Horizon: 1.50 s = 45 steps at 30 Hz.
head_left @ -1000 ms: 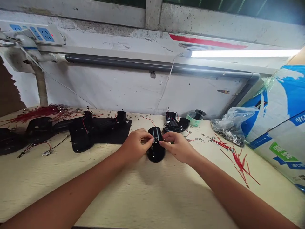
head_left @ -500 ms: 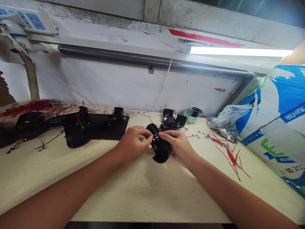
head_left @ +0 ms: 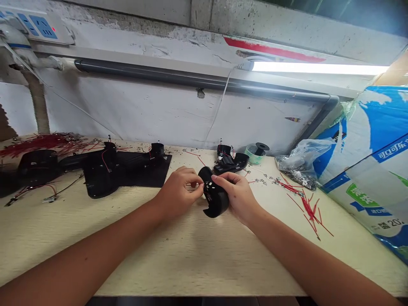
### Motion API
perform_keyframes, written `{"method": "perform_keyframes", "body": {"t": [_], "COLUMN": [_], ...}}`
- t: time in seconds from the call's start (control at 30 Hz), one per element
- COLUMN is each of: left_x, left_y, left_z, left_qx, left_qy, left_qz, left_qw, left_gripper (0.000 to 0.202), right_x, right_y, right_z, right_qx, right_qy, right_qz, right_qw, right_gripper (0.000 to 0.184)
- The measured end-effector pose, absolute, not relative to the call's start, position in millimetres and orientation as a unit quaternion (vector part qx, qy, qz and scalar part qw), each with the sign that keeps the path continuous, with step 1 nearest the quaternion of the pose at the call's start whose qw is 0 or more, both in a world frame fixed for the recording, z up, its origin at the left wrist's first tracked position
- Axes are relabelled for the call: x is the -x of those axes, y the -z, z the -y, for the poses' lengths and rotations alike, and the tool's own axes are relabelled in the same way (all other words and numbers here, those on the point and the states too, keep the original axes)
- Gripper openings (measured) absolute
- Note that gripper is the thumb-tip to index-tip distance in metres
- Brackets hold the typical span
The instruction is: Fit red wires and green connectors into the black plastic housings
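A black plastic housing (head_left: 215, 199) with a small circuit board and red wire on its face is held just above the wooden table (head_left: 178, 255) at centre. My right hand (head_left: 238, 196) wraps its right side, thumb on top. On the housing's left, my left hand (head_left: 178, 193) has its fingers curled and its fingertips pinched against the board area. What those fingertips grip is too small to make out.
Black housings with red wires (head_left: 102, 174) lie on a black mat at the left, with a heap of red wires (head_left: 47, 142) behind. More black parts (head_left: 230, 161), a green spool (head_left: 256, 153), a plastic bag (head_left: 302, 163), loose red wires (head_left: 307, 208) and a blue-white sack (head_left: 372, 161) sit right.
The housing has been tilted from upright onto its side between both hands. The view has shifted slightly; both hands stay on the part.
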<state>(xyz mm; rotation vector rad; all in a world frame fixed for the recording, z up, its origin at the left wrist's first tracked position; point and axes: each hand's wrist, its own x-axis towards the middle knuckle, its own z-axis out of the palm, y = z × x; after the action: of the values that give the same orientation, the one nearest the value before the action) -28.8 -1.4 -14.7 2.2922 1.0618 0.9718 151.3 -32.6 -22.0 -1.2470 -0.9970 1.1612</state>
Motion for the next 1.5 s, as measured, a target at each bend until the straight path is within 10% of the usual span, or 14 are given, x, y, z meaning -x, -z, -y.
{"method": "perform_keyframes", "body": {"t": [1.2, 1.5], "left_x": [32.2, 30.1], "left_y": [19.1, 13.7], "left_z": [3.7, 4.2], "left_qx": [-0.91, -0.742], "left_qy": [-0.255, -0.497], "left_qz": [-0.321, -0.387], "left_qw": [0.063, 0.227], "left_gripper": [0.028, 0.048], "right_x": [-143.9, -149.2], "right_y": [19.0, 25.8], "right_z": [34.4, 29.7], "right_qx": [0.581, 0.5], "right_qy": [-0.366, -0.526], "right_qz": [0.52, 0.391], "right_qw": [0.508, 0.565], "right_gripper": [0.036, 0.039]}}
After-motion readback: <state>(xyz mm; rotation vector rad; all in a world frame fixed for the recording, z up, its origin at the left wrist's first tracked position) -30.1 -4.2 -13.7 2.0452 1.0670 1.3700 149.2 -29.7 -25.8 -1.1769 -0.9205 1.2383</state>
